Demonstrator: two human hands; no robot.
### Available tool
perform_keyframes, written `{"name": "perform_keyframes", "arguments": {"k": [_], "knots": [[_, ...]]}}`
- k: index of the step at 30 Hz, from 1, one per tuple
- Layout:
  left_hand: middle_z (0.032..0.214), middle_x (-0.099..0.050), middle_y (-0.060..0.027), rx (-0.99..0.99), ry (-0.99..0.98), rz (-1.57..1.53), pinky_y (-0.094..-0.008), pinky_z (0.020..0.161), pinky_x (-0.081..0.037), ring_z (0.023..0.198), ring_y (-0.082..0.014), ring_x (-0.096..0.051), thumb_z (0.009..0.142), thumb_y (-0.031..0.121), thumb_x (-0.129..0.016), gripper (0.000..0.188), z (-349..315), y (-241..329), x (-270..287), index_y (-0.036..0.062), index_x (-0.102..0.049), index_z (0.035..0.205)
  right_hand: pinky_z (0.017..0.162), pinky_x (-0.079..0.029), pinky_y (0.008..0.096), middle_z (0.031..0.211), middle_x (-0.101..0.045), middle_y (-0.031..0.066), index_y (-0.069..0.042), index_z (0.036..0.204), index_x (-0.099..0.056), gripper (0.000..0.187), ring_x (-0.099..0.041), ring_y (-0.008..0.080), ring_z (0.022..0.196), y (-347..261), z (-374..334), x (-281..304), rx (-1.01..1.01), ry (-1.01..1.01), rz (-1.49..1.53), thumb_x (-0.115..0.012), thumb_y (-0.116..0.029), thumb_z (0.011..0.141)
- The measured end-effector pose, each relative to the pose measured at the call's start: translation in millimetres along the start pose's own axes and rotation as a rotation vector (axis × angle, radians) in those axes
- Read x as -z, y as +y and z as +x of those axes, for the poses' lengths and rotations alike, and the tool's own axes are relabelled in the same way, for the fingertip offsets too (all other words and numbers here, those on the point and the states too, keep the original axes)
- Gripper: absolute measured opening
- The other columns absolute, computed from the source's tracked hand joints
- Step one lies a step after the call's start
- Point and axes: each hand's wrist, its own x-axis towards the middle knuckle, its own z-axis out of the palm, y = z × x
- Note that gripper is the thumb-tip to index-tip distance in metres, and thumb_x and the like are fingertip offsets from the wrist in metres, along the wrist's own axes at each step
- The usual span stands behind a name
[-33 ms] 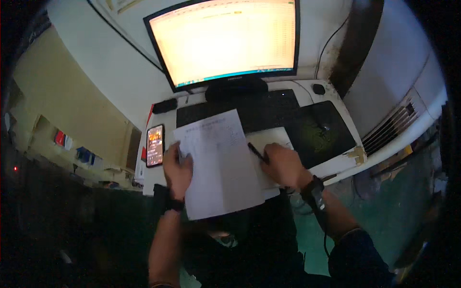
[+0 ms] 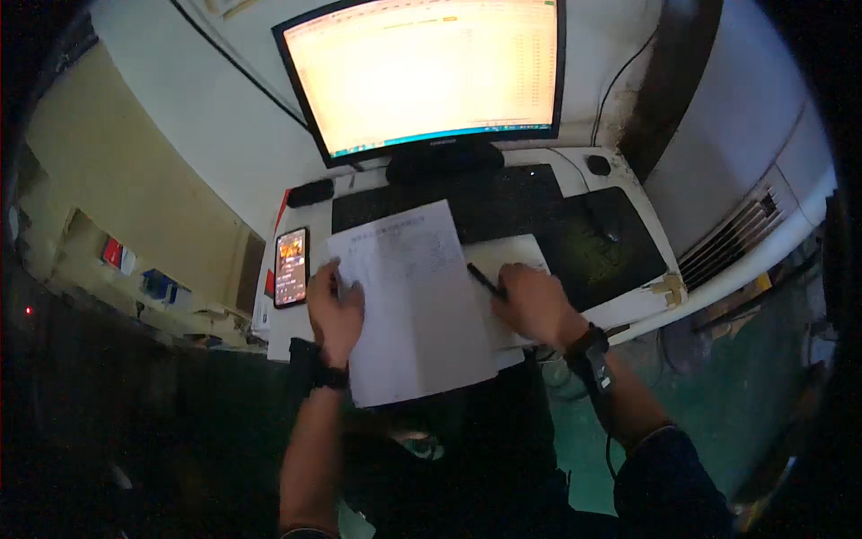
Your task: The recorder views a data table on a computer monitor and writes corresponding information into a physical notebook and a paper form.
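A printed white sheet of paper lies tilted on the desk, its lower part reaching past the front edge. My left hand rests at the sheet's left edge, thumb apart from the index finger; the other fingers are partly hidden. In my right hand is a dark pen, gripped with its end pointing up and left. That hand sits just right of the sheet, over a pale paper or pad partly underneath. Both wrists wear dark bands.
Behind the sheet lies a black keyboard, below a lit monitor. A mouse rests on a dark mouse pad at right. To the left are a lit phone and a small black object.
The whole view has shifted very slightly. My hands, the sheet and the pen keep nearly the same places relative to each other.
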Motion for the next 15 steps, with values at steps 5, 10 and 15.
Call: {"name": "perform_keyframes", "arguments": {"k": [5, 10, 15], "knots": [[0.104, -0.065, -0.0157, 0.269, 0.0, -0.074, -0.0417, 0.088, -0.051, 0.099, -0.0313, -0.062, 0.082, 0.001, -0.076, 0.041, -8.7, 23.7, -10.9, 0.0022, -0.065, 0.121, 0.074, -0.058, 0.0481, 0.093, -0.069, 0.0203, -0.001, 0.111, -0.061, 0.027, -0.072, 0.0387, 0.082, 22.1, 11.6, 18.1, -0.1, 0.012, 0.051, -0.072, -0.02, 0.096], [0.106, -0.063, -0.0172, 0.153, 0.008, 0.056, -0.0465, 0.089, -0.051, 0.101, -0.0384, -0.062, 0.08, -0.002, -0.072, 0.039, -32.4, 57.1, -30.7, 0.0022, -0.064, 0.118, 0.068, -0.058, 0.0321, 0.088, -0.067, 0.0089, 0.0, 0.104, -0.06, 0.009, -0.07, 0.0162, 0.078, 16.2, 2.9, 27.5, -0.007, 0.112, 0.871, -0.067, -0.004, 0.1], [0.113, -0.063, -0.0185, 0.102, -0.026, 0.136, -0.0473, 0.09, -0.052, 0.106, -0.0414, -0.063, 0.081, 0.0, -0.073, 0.04, -50.4, 68.6, -26.5, 0.0041, -0.063, 0.119, 0.072, -0.06, 0.0333, 0.094, -0.069, 0.0077, -0.003, 0.103, -0.061, 0.009, -0.072, 0.0181, 0.084, -7.6, 16.5, 2.9, -0.032, -0.123, 1.195, -0.066, -0.01, 0.103]]}}
